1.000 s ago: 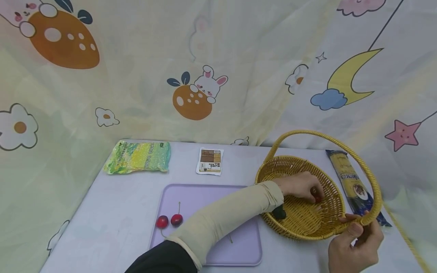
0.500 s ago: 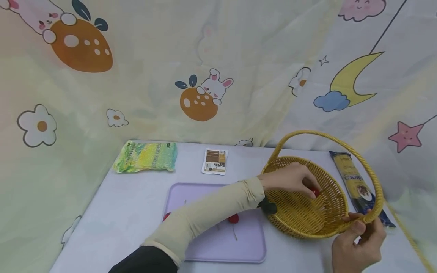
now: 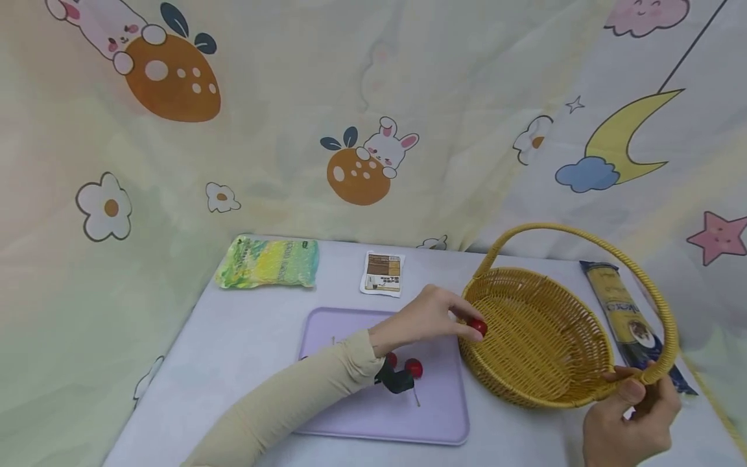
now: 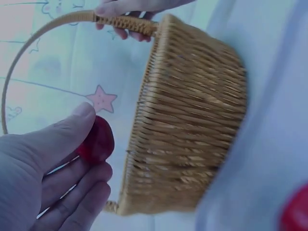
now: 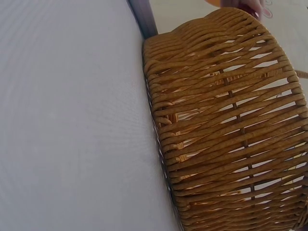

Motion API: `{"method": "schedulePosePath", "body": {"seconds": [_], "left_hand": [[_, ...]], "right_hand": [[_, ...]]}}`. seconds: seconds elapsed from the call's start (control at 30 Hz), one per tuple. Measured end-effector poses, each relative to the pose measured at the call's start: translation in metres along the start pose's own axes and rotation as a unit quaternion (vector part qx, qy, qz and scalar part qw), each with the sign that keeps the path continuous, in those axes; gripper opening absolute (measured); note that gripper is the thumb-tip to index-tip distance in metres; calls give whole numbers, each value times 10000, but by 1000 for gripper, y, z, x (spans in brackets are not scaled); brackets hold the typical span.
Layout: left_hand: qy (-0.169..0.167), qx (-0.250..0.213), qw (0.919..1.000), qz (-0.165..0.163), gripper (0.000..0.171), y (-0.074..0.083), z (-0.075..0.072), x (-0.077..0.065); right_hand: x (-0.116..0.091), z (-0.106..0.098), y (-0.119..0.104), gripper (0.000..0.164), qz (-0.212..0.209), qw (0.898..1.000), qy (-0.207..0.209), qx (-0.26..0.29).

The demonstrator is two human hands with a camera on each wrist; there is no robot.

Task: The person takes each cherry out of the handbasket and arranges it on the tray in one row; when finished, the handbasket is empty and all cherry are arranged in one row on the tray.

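A red cherry (image 3: 478,326) is pinched between the thumb and fingers of my left hand (image 3: 426,319), at the left rim of the yellow woven basket (image 3: 531,344). In the left wrist view the same cherry (image 4: 98,139) sits at the thumb tip, beside the basket's wall (image 4: 187,106). My right hand (image 3: 633,415) grips the basket where its arched handle meets the near right rim. Under my left forearm lies a lilac tray (image 3: 432,428), with a cherry (image 3: 414,368) and another cherry (image 3: 391,359) showing; the sleeve hides part of it.
A green and yellow packet (image 3: 268,263) lies at the table's back left. A small white and brown sachet (image 3: 382,274) is behind the tray. A long blue and gold bag (image 3: 633,318) lies right of the basket. A printed cloth hangs behind the table.
My left hand has come left from inside the basket to its left rim, with a cherry still pinched. My right hand keeps its grip. The head view has shifted a little.
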State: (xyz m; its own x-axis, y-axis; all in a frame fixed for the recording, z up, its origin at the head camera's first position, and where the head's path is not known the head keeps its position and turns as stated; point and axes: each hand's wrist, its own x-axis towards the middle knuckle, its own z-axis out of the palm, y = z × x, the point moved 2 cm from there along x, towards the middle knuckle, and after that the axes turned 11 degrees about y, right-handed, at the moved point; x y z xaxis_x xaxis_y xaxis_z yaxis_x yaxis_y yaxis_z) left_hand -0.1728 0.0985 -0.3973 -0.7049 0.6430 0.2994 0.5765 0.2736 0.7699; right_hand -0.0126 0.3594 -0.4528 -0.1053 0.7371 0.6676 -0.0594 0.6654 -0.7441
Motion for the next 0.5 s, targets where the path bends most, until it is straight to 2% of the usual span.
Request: {"method": "schedulePosePath", "body": {"seconds": [0.2, 0.4, 0.5], "left_hand": [[64, 415, 9991, -55, 26, -13, -4, -30], [52, 672, 9975, -194, 20, -28, 1, -46], [20, 974, 9952, -119, 21, -32, 6, -52]], "right_hand": [[2, 3, 0, 34, -36, 9999, 6, 141], [1, 7, -2, 35, -69, 9997, -161, 169], [0, 7, -2, 34, -60, 9998, -175, 115]]}}
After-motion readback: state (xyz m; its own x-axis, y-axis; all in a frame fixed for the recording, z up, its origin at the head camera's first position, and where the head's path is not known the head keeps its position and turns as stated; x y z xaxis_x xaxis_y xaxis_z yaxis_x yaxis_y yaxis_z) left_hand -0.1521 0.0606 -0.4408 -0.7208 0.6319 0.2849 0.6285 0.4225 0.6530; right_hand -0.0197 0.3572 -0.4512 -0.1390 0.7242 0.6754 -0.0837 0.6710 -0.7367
